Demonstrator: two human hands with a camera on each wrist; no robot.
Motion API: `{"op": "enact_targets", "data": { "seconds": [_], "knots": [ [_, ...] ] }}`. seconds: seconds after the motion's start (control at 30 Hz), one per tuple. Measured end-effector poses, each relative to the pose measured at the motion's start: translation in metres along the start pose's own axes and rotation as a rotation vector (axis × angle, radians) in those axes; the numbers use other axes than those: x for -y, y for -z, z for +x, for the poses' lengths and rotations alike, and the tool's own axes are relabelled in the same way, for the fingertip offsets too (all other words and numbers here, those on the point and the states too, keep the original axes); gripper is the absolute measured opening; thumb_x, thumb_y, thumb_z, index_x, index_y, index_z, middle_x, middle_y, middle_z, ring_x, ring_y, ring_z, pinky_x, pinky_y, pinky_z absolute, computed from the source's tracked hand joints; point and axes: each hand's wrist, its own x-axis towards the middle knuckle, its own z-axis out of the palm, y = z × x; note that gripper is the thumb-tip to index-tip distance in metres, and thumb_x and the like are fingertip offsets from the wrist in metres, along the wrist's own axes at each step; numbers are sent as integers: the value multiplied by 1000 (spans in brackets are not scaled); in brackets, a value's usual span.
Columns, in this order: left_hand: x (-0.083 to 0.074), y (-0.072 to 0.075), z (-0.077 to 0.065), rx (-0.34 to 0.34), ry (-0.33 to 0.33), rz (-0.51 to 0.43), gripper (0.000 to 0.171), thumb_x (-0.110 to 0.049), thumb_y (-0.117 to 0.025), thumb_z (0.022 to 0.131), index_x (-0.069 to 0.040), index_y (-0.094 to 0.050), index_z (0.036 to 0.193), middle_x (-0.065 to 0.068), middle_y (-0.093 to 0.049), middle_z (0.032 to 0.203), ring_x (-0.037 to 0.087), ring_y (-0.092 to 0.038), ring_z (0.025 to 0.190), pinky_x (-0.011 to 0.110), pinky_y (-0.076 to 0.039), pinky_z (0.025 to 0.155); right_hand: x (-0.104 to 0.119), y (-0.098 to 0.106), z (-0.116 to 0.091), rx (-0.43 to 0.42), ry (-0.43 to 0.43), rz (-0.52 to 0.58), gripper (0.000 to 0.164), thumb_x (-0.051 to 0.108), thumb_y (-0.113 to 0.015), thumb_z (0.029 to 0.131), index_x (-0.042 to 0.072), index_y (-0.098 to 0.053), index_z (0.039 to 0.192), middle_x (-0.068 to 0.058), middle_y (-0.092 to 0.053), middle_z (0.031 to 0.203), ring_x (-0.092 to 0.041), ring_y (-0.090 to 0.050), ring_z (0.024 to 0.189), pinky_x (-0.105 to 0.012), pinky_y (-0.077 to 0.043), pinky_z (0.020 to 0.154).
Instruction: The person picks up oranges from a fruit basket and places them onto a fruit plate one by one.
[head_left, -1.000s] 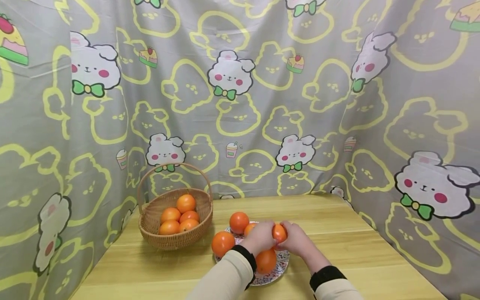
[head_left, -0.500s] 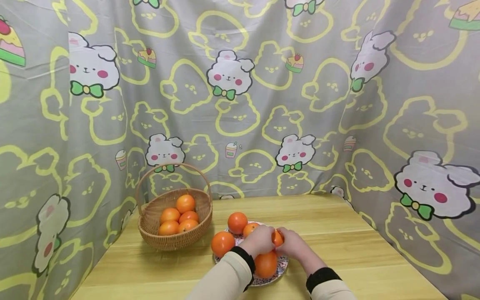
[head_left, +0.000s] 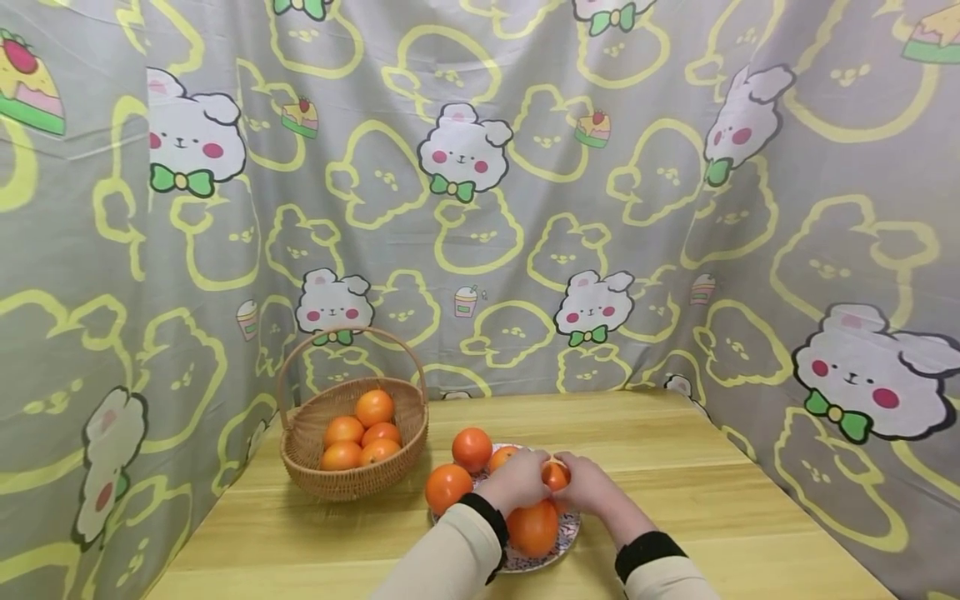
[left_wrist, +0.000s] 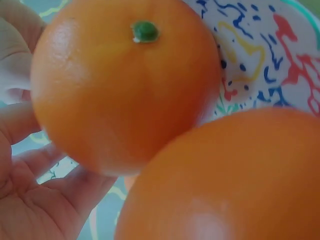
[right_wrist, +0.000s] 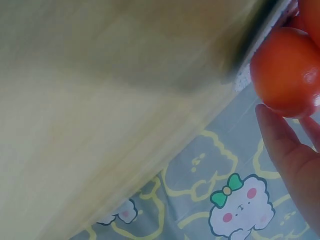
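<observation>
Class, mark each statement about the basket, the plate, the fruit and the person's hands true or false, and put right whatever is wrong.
1. The wicker basket stands to the left of the plate. True.
2. The basket is empty. False: five oranges show inside it.
3. The left hand and right hand hold one orange between them. True.
4. The plate is plain white. False: it bears a coloured pattern.
5. The sleeves end in green cuffs. False: the cuffs are black.
</observation>
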Motion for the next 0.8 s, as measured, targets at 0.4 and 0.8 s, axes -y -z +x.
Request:
{"op": "enact_targets", "data": {
  "seconds": [0.4,0.8],
  "knots": [
    [12,28,-3,-25,60,-45,51,-15,-68,79,-12,-52,127,9,-55,123,25,-50,114,35,-47,81,19,15,9,8,-6,-30,63,11,-76,71,-8,-49,124,-27,-52,120,-42,-48,111,-52,-39,91],
    [45,56,-13,-87,63,-237,51,-14,-66,82,-7,-49,129,11,-55,118,26,-57,90,36,-47,70,48,13,22,-21,39,-42,60,15,-75,74,-2,-50,126,-22,-52,123,-40,-47,113,-52,-39,91]
  ]
}}
